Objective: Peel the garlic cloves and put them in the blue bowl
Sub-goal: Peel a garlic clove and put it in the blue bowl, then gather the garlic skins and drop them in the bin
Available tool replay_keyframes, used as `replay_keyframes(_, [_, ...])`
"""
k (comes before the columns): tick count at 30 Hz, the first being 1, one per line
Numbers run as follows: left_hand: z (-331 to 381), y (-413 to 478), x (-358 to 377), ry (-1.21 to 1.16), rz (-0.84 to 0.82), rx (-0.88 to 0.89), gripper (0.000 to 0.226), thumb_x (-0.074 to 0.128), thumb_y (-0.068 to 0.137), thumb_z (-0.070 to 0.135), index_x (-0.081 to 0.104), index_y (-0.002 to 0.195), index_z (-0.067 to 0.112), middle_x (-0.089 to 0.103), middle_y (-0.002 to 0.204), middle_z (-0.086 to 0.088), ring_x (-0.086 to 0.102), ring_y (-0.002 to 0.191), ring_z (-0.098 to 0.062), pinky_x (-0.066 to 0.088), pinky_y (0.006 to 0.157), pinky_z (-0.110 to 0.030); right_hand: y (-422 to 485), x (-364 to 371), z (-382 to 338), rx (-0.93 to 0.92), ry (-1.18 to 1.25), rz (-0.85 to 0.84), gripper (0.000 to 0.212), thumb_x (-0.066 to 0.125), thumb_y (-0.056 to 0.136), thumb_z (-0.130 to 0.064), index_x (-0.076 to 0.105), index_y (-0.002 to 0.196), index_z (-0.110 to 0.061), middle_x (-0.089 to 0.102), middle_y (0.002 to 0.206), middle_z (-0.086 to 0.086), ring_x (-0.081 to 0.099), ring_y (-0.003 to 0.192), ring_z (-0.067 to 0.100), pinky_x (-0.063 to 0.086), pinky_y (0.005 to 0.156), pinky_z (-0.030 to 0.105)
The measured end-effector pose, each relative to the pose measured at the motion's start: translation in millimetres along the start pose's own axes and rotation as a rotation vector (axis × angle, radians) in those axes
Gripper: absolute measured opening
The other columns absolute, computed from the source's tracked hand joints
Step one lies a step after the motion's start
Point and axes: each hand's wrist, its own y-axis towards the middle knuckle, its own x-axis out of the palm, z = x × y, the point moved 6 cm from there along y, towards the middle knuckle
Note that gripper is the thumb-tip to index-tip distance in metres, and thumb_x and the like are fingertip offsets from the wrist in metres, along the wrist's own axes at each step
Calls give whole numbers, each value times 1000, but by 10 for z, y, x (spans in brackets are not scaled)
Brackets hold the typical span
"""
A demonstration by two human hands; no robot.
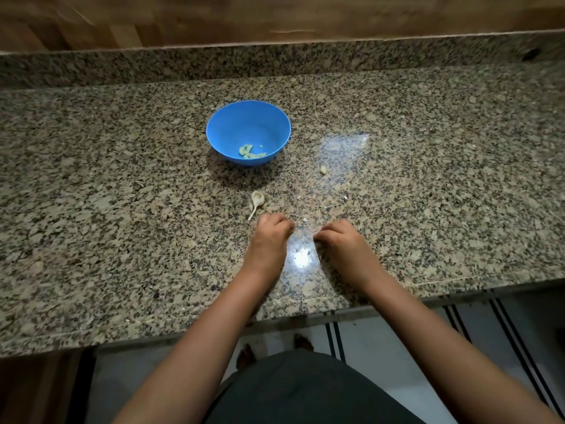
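Granite counter (122, 179): left hand (270, 237) and right hand (339, 240) rest with fingers curled under; what they grip, if anything, cannot be told. Garlic husk (257, 200) just beyond left hand; blue bowl (220, 130) farther ahead holds peeled cloves (251, 151).

Bowls: one, a blue bowl (220, 123).
Peeled cloves in the bowl: a small heap of peeled cloves (250, 151), perhaps four or five; they lie too close together for a sure count.
Cloves on the counter: one loose clove (323, 169), right of the bowl.
Husks: one husk (257, 201) with a thin stem, in front of the bowl.
Skin scraps: at least two, one scrap (345, 197) near the loose clove and a second scrap (305, 220) just beyond the hands.
Hands: two, a left hand (270, 237) and a right hand (339, 240).
Feet: two, a left foot (246, 356) and a right foot (302, 342), below the counter's edge.
Counters: one stone counter (122, 179).
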Motion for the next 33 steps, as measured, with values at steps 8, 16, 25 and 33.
replay_keyframes(8, [127,-82,133,-37,-75,-64,32,47,94,15,54,125,7,49,121,-1,40,119,-14,34,106,-28,-89,-113,382,638,639,132,19,56,89,-3,69,100,-11,67,90,-4,66,79,27,57,73,39])
replay_keyframes(16, [182,16,557,416,-361,-99,91,8,85,74,-24,142,11,-30,150,-5,-25,140,-20,-13,115,-37,-222,-262,691,760,822,228,15,61,86,-4,71,90,-15,69,92,-2,63,85,7,47,67,13])
replay_keyframes(25, [305,287,560,203,-170,-15,49,22,102,38,23,147,20,18,156,3,9,145,-14,1,116,-29,-113,-268,706,746,884,176,25,63,84,-2,68,75,-24,70,84,-2,66,88,18,55,83,33])
replay_keyframes(33, [281,-215,301,106,110,-10,33,56,86,-8,60,118,-2,62,117,-16,54,112,-28,36,103,-27,-47,-136,564,718,940,105,21,62,84,2,69,79,-17,70,91,3,66,88,18,55,78,29])
